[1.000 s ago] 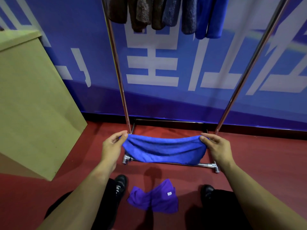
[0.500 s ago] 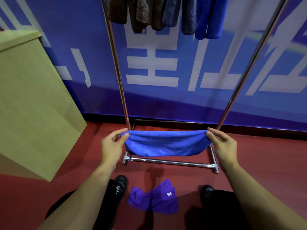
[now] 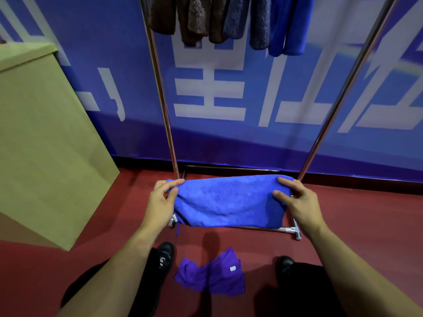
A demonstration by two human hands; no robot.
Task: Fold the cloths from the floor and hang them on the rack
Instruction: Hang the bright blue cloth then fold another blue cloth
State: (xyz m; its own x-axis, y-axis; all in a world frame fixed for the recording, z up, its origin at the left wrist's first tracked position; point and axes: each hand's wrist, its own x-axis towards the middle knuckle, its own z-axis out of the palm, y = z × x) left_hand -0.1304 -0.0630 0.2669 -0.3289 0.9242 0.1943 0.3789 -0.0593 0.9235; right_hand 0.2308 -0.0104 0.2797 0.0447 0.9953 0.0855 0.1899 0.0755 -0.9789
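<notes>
Nearest the camera, two black shoes point(image 3: 165, 256) stand on the red floor point(image 3: 366, 216), and one crumpled purple cloth point(image 3: 211, 274) with a small white tag lies on the floor between them. Above it, two bare forearms reach forward. The left hand point(image 3: 160, 202) pinches the left end of one blue cloth point(image 3: 229, 202) between thumb and fingers; the right hand point(image 3: 299, 200) grips the right end, thumb on the near face and fingers over the top edge. The cloth is held off the floor, stretched between both hands, its lower edge sagging in front of the base bar of the rack point(image 3: 160, 88). The rack's two metal poles rise on either side. A tan cabinet point(image 3: 45, 138) stands at the left. At the top, about six cloths point(image 3: 229, 17) hang from the rack, brown, dark blue and bright blue, before a blue banner point(image 3: 229, 92).
</notes>
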